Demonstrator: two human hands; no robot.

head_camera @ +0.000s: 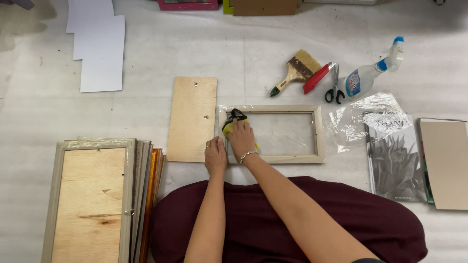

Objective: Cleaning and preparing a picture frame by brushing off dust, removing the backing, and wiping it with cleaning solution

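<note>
- The right hand (pixel 241 138) lies flat on a yellow cloth (pixel 233 125), its fingers pressed down together on top of it, and holds the cloth against the glass of a picture frame (pixel 271 134).
- The cloth has a dark part at its upper end and is at the left end of the glass, just inside the frame's left rail.
- The picture frame is pale wood, lies flat on the floor in front of the person, and has its long side going left to right.
- The left hand (pixel 215 155) rests at the frame's lower left corner, fingers close together and palm down; it presses there and grips nothing. A ring is on one finger.
- A bracelet (pixel 247 155) is on the right wrist.
- At 9 o'clock from the frame, touching or almost touching it, lies a plywood backing board (pixel 192 118).
- At 1 o'clock from the frame lie a wide paintbrush (pixel 296 71), a red cutter (pixel 317 78), scissors (pixel 335 85) and a spray bottle (pixel 371 72), near each other.
- At 3 o'clock lies crumpled clear plastic wrap (pixel 366 116), and below it a grey print (pixel 395 160) with a leaf picture.
- At 8 o'clock a stack of frames (pixel 102 197) lies back side up.
- At 10 o'clock, well apart, white paper sheets (pixel 99 46) lie on the floor.
</note>
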